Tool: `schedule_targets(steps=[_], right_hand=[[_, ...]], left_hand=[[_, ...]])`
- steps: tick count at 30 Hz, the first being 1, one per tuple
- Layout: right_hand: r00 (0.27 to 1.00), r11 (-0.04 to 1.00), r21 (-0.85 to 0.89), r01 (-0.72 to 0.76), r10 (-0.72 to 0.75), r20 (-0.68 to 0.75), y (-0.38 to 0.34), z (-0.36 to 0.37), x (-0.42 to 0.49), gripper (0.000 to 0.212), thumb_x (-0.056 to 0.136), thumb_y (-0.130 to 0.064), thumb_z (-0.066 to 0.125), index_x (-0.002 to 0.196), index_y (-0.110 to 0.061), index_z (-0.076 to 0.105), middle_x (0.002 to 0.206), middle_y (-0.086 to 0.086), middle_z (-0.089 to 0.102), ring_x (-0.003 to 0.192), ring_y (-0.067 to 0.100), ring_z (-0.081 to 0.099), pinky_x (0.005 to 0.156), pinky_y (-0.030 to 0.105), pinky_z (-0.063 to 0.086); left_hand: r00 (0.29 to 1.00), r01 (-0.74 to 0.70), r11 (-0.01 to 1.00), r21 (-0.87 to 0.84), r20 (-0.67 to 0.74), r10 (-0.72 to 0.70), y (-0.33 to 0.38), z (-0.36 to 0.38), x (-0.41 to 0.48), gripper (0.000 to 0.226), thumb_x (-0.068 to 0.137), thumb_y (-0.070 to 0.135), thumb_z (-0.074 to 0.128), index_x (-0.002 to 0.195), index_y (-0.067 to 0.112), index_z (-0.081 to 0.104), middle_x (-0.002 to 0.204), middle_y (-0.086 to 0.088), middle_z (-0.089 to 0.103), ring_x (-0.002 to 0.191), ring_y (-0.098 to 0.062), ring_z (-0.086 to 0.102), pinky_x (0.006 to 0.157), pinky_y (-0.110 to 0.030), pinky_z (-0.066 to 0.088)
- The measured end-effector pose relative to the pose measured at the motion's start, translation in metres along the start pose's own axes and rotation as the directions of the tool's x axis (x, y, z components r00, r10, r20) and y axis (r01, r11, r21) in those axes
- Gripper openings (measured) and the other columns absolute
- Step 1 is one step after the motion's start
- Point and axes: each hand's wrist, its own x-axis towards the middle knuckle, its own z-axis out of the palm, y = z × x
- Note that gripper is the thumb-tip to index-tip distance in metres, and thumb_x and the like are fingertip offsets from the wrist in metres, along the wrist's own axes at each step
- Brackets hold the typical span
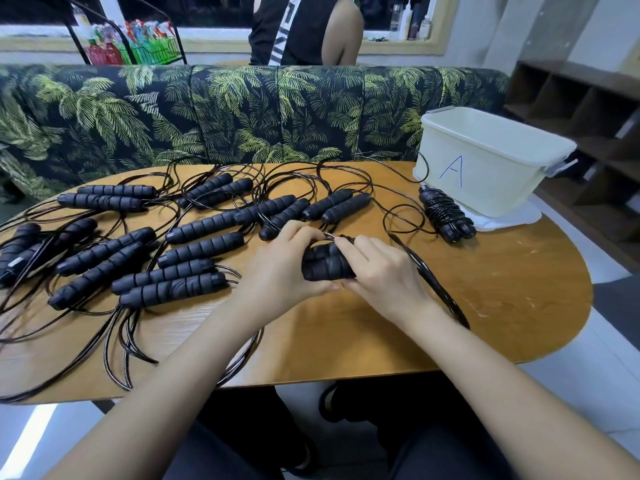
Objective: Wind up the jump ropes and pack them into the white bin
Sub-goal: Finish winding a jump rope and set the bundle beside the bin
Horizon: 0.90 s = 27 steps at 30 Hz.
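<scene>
Near the centre of the tabletop (485, 306), the left hand (284, 261) curls round a pair of black handles (325, 263), while the right hand (377, 268) seems to pinch their cord (433, 282) at the far end. Loose jump ropes (173, 251) sprawl from 9 to 12 o'clock. The white bin (485, 161) stands at 2 o'clock, with one wound rope (445, 214) just beside it.

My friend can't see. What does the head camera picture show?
The left hand holds two jump-rope handles over a wooden table while the right hand pinches their cord. Unwound ropes lie left; one wound rope sits beside the white bin.
</scene>
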Motion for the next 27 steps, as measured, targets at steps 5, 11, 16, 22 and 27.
schedule_targets(steps=[5,11,16,22,27], right_hand=[[0.998,0.998,-0.004,-0.061,0.061,-0.012,-0.004,0.004,-0.006,0.066,0.064,-0.022,0.087,0.12,0.002,0.062,0.082,0.009,0.058,0.07,0.023,0.058,0.053,0.033,0.048],[0.905,0.87,0.249,-0.425,0.414,0.098,-0.031,-0.001,-0.008,0.05,0.09,-0.022,0.059,0.133,0.0,0.048,0.105,0.013,0.068,0.09,0.028,0.066,0.072,0.038,0.055],[0.7,0.114,0.771,-0.626,0.518,0.492,-0.039,-0.009,-0.005,0.019,0.102,-0.014,0.045,0.097,-0.009,0.063,0.071,-0.006,0.055,0.059,0.008,0.048,0.064,0.019,0.041],[0.603,0.154,0.586,-0.795,0.113,0.789,0.01,-0.003,-0.007,0.035,0.098,-0.011,0.051,0.067,-0.024,0.062,0.07,0.002,0.057,0.072,0.018,0.052,0.073,0.031,0.043],[0.545,0.599,0.469,-0.649,-0.064,0.836,0.043,-0.002,0.02,0.016,0.091,-0.015,0.062,0.076,-0.019,0.065,0.076,-0.004,0.063,0.073,0.009,0.054,0.076,0.039,0.047]], left_hand=[[0.988,0.135,0.975,0.175,0.05,-0.146,0.002,0.001,-0.011,0.088,0.071,0.079,0.046,0.142,0.027,0.036,0.123,0.0,0.061,0.106,-0.025,0.06,0.08,-0.035,0.049],[0.936,0.298,0.954,-0.033,-0.185,-0.299,-0.004,0.013,-0.01,0.069,0.076,0.071,0.053,0.118,0.017,0.058,0.097,0.0,0.069,0.087,-0.021,0.064,0.072,-0.036,0.052],[0.881,0.321,0.802,-0.503,-0.152,-0.448,-0.004,0.007,0.001,0.036,0.084,0.046,0.065,0.105,0.017,0.064,0.084,0.009,0.064,0.073,-0.002,0.056,0.059,-0.008,0.039],[0.999,0.032,0.82,-0.572,0.046,-0.007,-0.007,-0.018,-0.007,0.044,0.068,0.04,0.075,0.103,0.027,0.051,0.098,0.011,0.064,0.085,0.006,0.059,0.075,-0.01,0.044],[0.911,-0.344,0.935,0.085,0.271,0.311,-0.005,-0.02,-0.015,0.069,0.063,0.075,0.065,0.109,0.025,0.054,0.091,0.01,0.06,0.08,-0.012,0.056,0.062,-0.024,0.039]])
